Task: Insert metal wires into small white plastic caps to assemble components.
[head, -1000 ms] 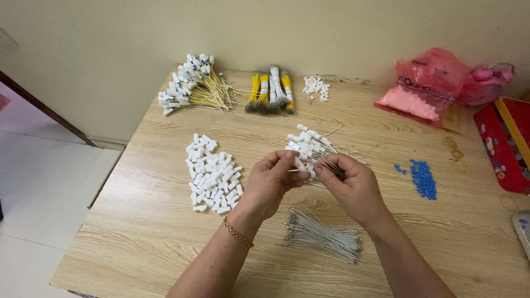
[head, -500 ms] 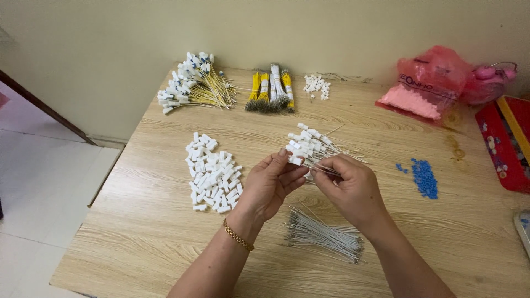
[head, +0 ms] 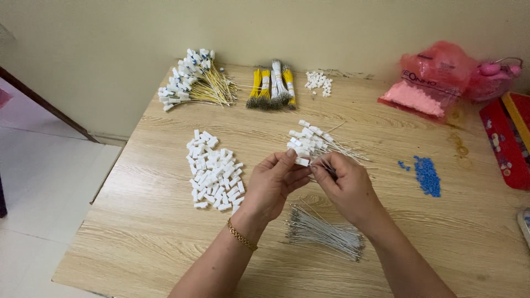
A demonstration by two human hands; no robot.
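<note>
My left hand (head: 276, 185) pinches a small white plastic connector (head: 302, 161) between thumb and fingers. My right hand (head: 346, 185) holds a thin grey wire (head: 326, 167) whose end meets that connector. Just behind the hands lies a small heap of white connectors with grey wires (head: 312, 140) attached. A pile of loose white connectors (head: 212, 171) lies to the left of my left hand. A bundle of loose grey wires (head: 323, 233) lies on the wooden table (head: 138, 221) just below my hands.
At the back lie a fan of yellow wires with white connectors (head: 193, 83), bundles of yellow and white wires (head: 270, 85) and a few white connectors (head: 318, 81). Blue beads (head: 428, 175), pink bags (head: 436, 77) and a red box (head: 510, 138) sit to the right.
The hands have stayed over the same spot. The fingers have shifted a little, and the wire end now sits at a connector held at my left fingertips.
</note>
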